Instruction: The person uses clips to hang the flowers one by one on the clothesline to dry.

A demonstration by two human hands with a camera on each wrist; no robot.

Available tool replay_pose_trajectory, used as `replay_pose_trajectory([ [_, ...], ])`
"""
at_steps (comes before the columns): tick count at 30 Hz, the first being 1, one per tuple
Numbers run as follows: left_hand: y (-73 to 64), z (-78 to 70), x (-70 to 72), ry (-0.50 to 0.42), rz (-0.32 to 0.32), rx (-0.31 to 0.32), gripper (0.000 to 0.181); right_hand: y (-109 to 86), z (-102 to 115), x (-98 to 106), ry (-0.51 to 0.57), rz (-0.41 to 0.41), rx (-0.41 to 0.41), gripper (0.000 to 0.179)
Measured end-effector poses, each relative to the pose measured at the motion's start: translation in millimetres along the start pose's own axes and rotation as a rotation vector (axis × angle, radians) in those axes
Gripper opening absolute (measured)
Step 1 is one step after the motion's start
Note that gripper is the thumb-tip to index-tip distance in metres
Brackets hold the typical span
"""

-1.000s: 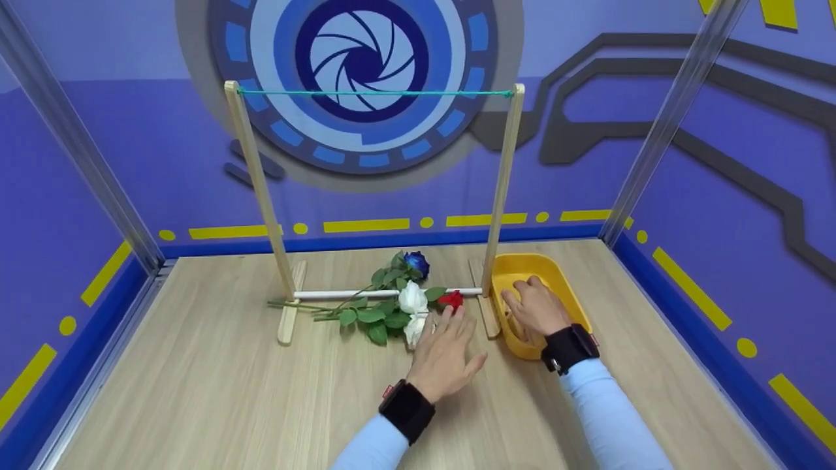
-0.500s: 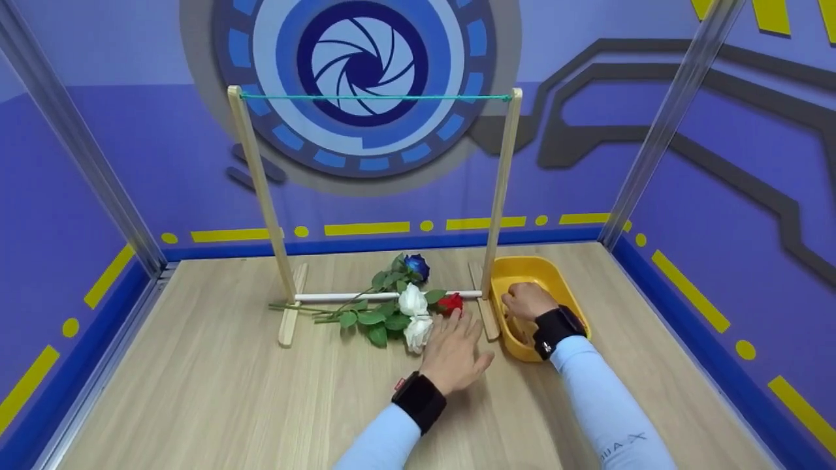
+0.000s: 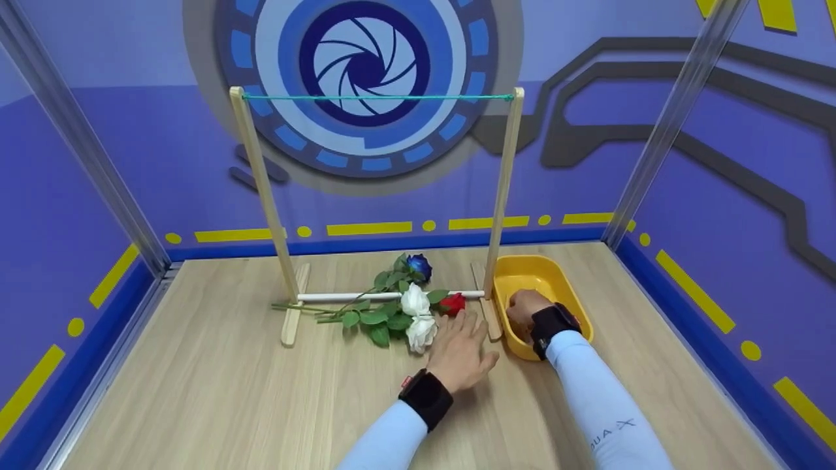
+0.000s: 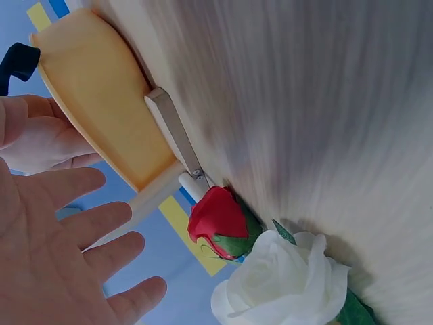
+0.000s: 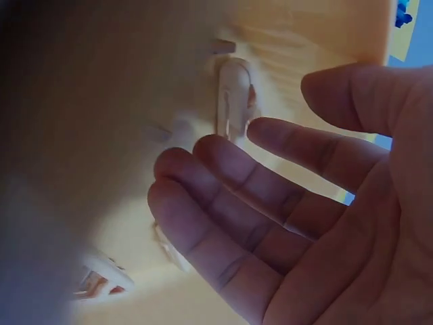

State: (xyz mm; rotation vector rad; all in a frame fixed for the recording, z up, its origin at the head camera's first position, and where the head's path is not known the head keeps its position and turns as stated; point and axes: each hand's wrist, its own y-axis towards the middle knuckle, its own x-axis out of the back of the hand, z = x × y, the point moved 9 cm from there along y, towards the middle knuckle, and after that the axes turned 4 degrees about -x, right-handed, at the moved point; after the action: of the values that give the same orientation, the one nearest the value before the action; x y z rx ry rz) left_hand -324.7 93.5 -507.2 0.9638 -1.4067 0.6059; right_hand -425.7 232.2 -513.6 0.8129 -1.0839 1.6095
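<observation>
My left hand (image 3: pixel 460 352), fingers spread, hovers beside the white roses (image 3: pixel 416 300) and just in front of the red rose (image 3: pixel 452 303). In the left wrist view its fingertips are apart from the red rose (image 4: pixel 220 220) and the white rose (image 4: pixel 281 277). Inside the yellow bin (image 3: pixel 548 274) is my right hand (image 3: pixel 528 308). The right wrist view has its fingers loosely bent, nothing gripped, around small pale pieces that look like clothespins (image 5: pixel 233 95). Another such clothespin (image 5: pixel 105 279) lies lower left. A blue rose (image 3: pixel 418 266) lies behind the white ones.
A wooden frame (image 3: pixel 262 189) stands at the back, a green string (image 3: pixel 379 97) tied between its posts. Its white bottom rod (image 3: pixel 336 297) runs close over the table (image 3: pixel 215 391), partly behind the leafy stems (image 3: pixel 375 318). Walls enclose the back and sides.
My right hand has drawn in and sunk a little lower inside the bin. The left hand has shifted slightly right, uncovering more of the front white rose. The flowers lie as before.
</observation>
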Motion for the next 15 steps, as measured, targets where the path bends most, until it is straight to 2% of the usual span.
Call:
replay_pose_trajectory([
  [7, -0.3, -0.8, -0.2, -0.008, 0.011, -0.003, 0.061, 4.1, -7.0, -8.6, 0.03, 0.036, -0.053, 0.021],
  [11, -0.9, 0.5, -1.6, -0.026, -0.006, -0.002, 0.06, 5.7, -10.6, -9.3, 0.046, 0.037, -0.079, 0.02],
  [15, -1.9, 2.4, -2.7, -0.024, -0.02, 0.004, 0.06, 8.3, -11.3, -7.7, 0.054, 0.019, -0.061, 0.017],
])
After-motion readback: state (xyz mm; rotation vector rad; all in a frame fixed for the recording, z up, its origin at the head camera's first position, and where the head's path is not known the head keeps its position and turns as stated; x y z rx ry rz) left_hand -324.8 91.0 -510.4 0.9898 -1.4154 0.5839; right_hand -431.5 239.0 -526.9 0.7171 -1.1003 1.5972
